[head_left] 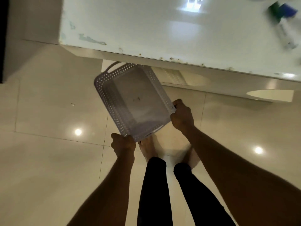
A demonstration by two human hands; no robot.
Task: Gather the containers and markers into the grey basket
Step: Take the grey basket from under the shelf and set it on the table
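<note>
Glossy cream floor tiles [48,160] run under you, and a white table [146,30] with a chipped, stained near edge fills the top of the view, so you are standing just short of it and looking down. You hold the grey basket [133,101] out in front of you, below the table edge and above the floor, with its far handle end slipping under the table's lip. Your left hand [123,145] grips the near corner with fingers curled round the rim, and your right hand [182,115] grips the right-hand rim the same way; two holds on adjacent sides keep a wide, light tray from tipping, which is probably why you carry it so. The basket's perforated walls face up and its floor looks bare apart from a small dark mark, so nothing seems gathered yet. The things to collect lie well apart from it, up on the table's far right: blurred markers [283,15] with what look like a green and a blue cap, though the smear there is too heavy for you to count them or to pick out any container. Your bare feet [148,147] are planted just below the basket, toes toward the table, which suggests you mean to bring the basket up to the tabletop, where it would sit near the markers.
</note>
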